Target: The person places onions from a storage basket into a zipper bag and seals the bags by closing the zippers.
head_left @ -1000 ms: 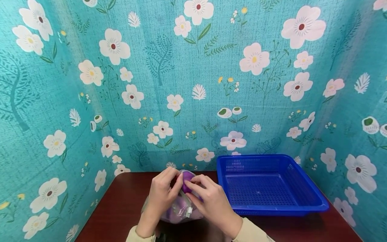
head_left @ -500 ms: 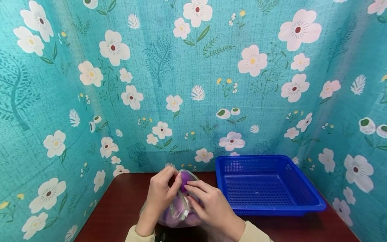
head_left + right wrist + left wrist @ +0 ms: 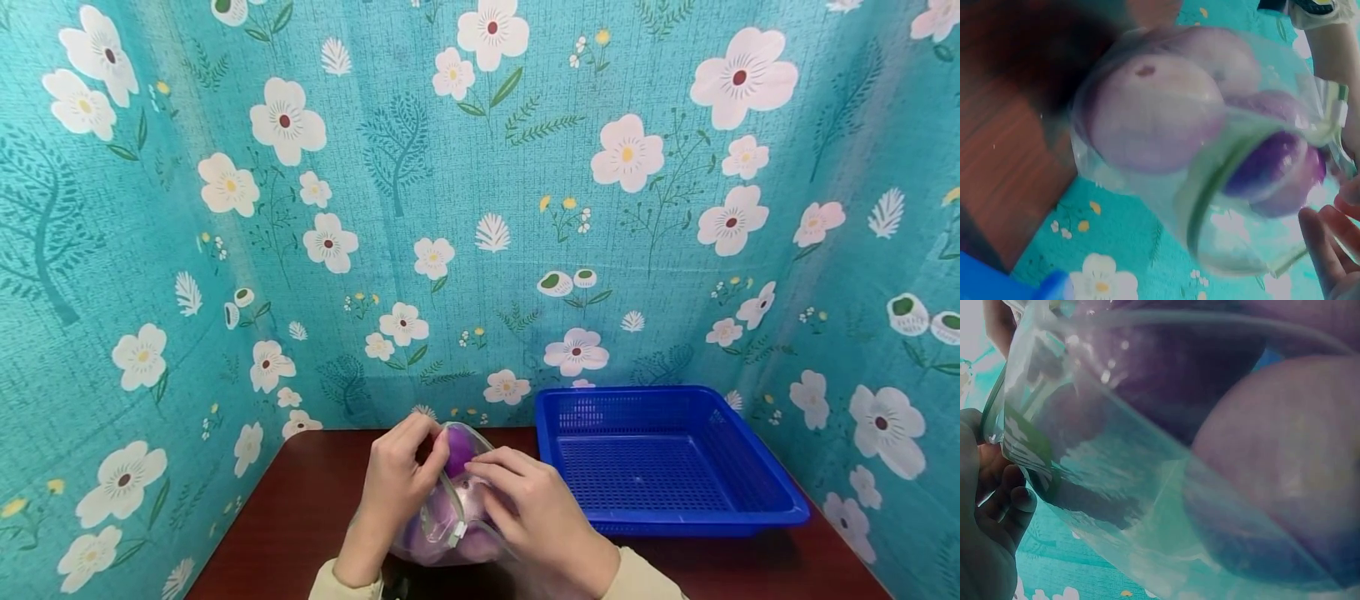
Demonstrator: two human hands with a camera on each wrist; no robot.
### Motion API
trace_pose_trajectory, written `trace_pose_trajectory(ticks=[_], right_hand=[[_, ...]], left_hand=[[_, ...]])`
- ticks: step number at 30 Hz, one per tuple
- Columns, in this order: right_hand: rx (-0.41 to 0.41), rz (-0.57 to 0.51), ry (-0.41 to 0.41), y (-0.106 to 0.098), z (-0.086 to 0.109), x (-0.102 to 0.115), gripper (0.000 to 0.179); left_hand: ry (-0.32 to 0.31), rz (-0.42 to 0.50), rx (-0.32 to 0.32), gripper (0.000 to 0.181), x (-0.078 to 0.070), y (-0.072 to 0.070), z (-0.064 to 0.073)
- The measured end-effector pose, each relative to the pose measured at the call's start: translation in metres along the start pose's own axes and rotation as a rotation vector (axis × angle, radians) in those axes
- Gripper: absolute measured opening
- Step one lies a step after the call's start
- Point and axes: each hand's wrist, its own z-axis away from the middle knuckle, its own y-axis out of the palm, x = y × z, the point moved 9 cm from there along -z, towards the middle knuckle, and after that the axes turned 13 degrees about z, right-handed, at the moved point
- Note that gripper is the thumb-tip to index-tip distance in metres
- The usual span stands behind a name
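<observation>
A clear zipper bag [image 3: 427, 546] bulges with several round purple, fruit-like things. The largest, a paler purple round thing [image 3: 1154, 115], shows a small dark spot through the plastic. Near the mouth, inside the rim, sits a darker, shiny purple ball [image 3: 459, 450]. My left hand [image 3: 397, 471] pinches the mouth's upper edge between thumb and fingers. My right hand [image 3: 528, 504] is at the mouth's right side, its loosely bent fingertips close over the purple balls, thumb and forefinger apart. The white zip slider [image 3: 457, 533] hangs at the near end of the strip.
A blue plastic basket [image 3: 690, 522] with mesh sides stands to the right of the bag on the dark red-brown table [image 3: 292, 500]. A teal flowered cloth [image 3: 420, 350] surrounds the table at the back and sides.
My right fingers have come off the dark purple ball and drawn slightly right and down. That ball now sits deeper in the bag, and a paler one shows below it. The left hand keeps its hold.
</observation>
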Motion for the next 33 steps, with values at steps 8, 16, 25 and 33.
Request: trace_pose_trajectory(ticks=[8, 16, 25, 33], right_hand=[[0.103, -0.023, 0.158, -0.015, 0.004, -0.05, 0.026], [0.386, -0.308, 0.17, 0.012, 0.025, -0.068, 0.027], [0.319, -0.34, 0.146, 0.013, 0.026, -0.062, 0.014], [0.257, -0.308, 0.145, 0.011, 0.021, -0.058, 0.01]], left_hand=[[-0.006, 0.015, 0.005, 0.017, 0.001, -0.004, -0.002], [-0.011, 0.022, 0.018, 0.017, 0.002, -0.006, 0.001], [-0.021, 0.031, 0.022, 0.018, 0.002, -0.007, 0.003], [-0.012, 0.03, 0.03, 0.019, 0.0, -0.007, 0.004]])
